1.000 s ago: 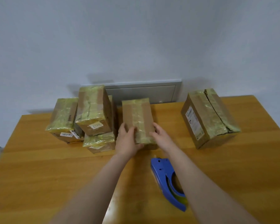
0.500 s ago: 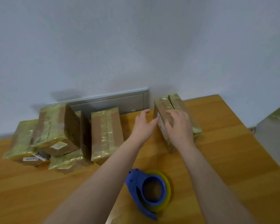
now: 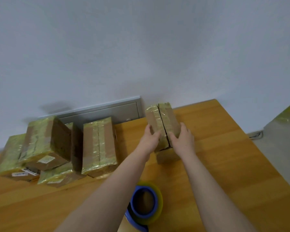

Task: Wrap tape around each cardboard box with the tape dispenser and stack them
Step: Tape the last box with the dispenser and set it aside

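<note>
Left hand (image 3: 149,140) and right hand (image 3: 183,139) clasp opposite sides of the tape-wrapped brown cardboard box (image 3: 162,117), fingers curled, right of frame centre. Blue tape dispenser (image 3: 145,206) on wooden table (image 3: 224,164), lower centre. Pile of taped boxes (image 3: 54,148) mid-left.

Colour key, my view.
The box (image 3: 162,124) I hold is brown with yellow-green tape bands and a dark seam; tape dispenser (image 3: 143,206) blue; table (image 3: 233,173) honey-orange, wood-grained; wall (image 3: 141,47) pale grey.

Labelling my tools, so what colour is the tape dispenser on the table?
Blue tape dispenser, holding a yellow-green tape roll; head view shows it.
</note>
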